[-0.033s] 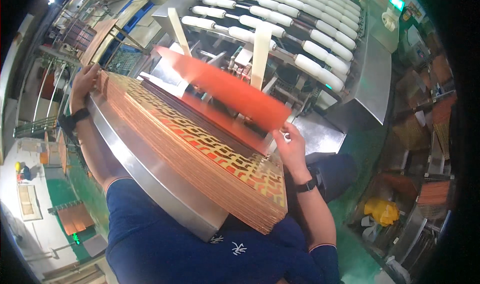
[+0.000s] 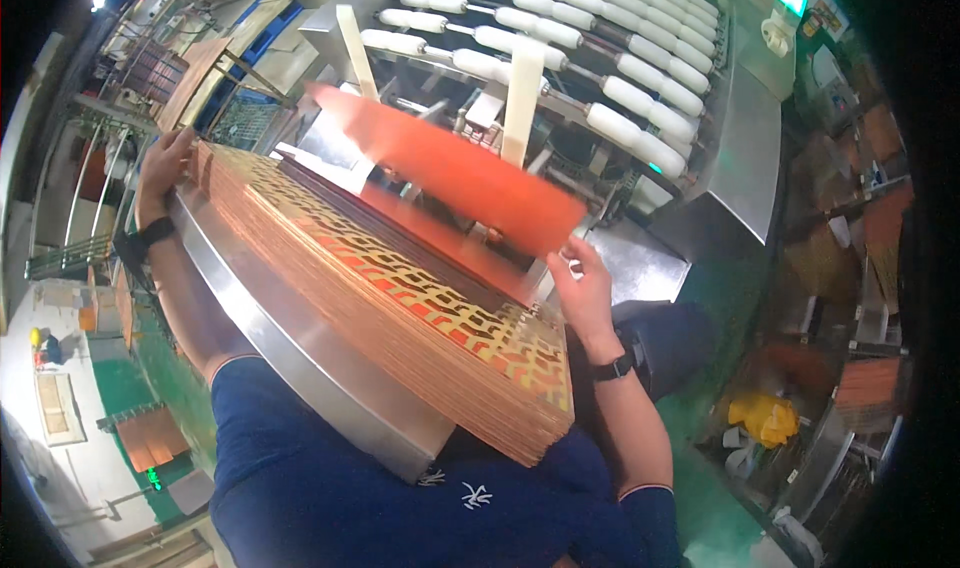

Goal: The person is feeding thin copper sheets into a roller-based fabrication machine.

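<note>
A thick stack of thin panels (image 2: 385, 313) with copper-coloured edges leans across a metal ledge (image 2: 330, 368) in front of me. Its top face carries a yellow, black and orange pattern. My left hand (image 2: 165, 168) has its fingers bent over the stack's far left corner. Out at the right, my right hand (image 2: 582, 283) pinches the near right corner of a single orange-red panel (image 2: 450, 173). That panel is tilted up over the stack's far side and smeared by motion. Below it shows another orange-red surface (image 2: 430, 233), partly hidden.
Beyond the panels stands a machine with rows of white rollers (image 2: 640, 93) and two upright cream-coloured strips (image 2: 522, 103). A metal housing (image 2: 725, 198) bounds it on the right. Shelves with panels (image 2: 865, 383) and a yellow bundle (image 2: 765, 420) lie further right.
The orange-red panel in my right hand has shifted very slightly. My left hand stays at the stack's corner.
</note>
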A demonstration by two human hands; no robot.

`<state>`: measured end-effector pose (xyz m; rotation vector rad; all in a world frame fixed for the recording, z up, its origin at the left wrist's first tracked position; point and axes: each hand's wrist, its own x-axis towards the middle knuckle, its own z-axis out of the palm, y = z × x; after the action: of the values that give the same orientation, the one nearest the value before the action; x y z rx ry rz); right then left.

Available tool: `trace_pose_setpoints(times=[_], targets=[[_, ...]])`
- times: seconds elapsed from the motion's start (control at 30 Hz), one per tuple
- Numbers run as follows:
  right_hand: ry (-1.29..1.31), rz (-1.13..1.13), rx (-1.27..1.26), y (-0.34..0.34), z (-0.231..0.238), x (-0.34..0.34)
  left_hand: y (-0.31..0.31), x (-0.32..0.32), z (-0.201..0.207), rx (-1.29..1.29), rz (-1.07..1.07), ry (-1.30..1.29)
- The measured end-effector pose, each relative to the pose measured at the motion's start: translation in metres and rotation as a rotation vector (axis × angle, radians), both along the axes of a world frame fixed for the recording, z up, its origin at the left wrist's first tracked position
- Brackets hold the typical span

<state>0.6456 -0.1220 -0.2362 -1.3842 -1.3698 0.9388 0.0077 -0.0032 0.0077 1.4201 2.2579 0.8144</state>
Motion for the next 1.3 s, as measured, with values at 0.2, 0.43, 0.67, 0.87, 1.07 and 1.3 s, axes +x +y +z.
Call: trace_pose_setpoints(times=[0.2, 0.43, 0.67, 0.87, 1.07, 1.3], targets=[[0.056, 0.001, -0.091, -0.005, 0.01, 0.005, 0.004, -0.006, 0.002, -0.035, 0.01, -0.058], [0.215, 0.466, -0.288, -0.013, 0.047, 0.002, 0.005, -0.004, 0.004, -0.02, -0.013, -0.067], [0.142, 0.518, -0.302, -0.01, 0.063, -0.001, 0.004, -0.001, 0.008, -0.054, -0.019, -0.044], [0.185, 0.454, -0.297, -0.005, 0.068, -0.002, 0.001, 0.01, 0.01, -0.067, -0.011, 0.001], [0.221, 0.388, -0.27, -0.001, 0.071, 0.0, 0.0, 0.013, 0.011, -0.042, 0.034, 0.009], [0.428, 0.377, -0.336, -0.002, 0.067, 0.0, -0.002, 0.013, 0.009, -0.053, 0.001, -0.103]])
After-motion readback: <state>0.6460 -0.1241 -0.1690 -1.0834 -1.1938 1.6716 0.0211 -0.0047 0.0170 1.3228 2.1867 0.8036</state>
